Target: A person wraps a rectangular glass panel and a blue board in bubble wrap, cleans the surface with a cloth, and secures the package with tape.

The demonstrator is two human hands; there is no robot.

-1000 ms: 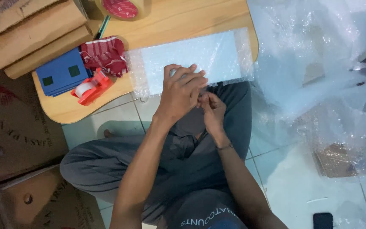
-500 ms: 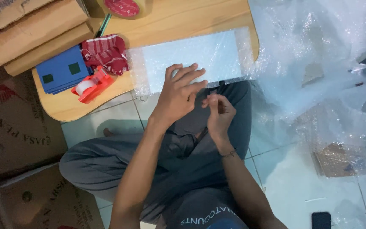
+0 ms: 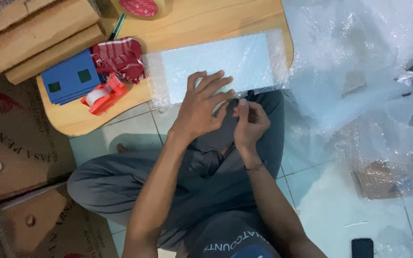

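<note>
Behind the spread left hand pressing the bubble-wrapped parcel, the right hand pinches something unclear, perhaps tape.

Your left hand lies flat on the bubble-wrapped parcel at the wooden table's near edge — your right hand pinches something small beside it. A red tape dispenser sits left.

Under your left hand lies a pale blue flat parcel wrapped in clear, dimpled bubble plastic with a soft sheen, resting on a smooth, lightly varnished wooden table. At the frame's upper left you have matt brown cardboard boxes, a woven red checked cloth and a glossy red plastic tape dispenser. To the right, crinkled transparent plastic sheeting glints over glossy floor tiles.
</note>
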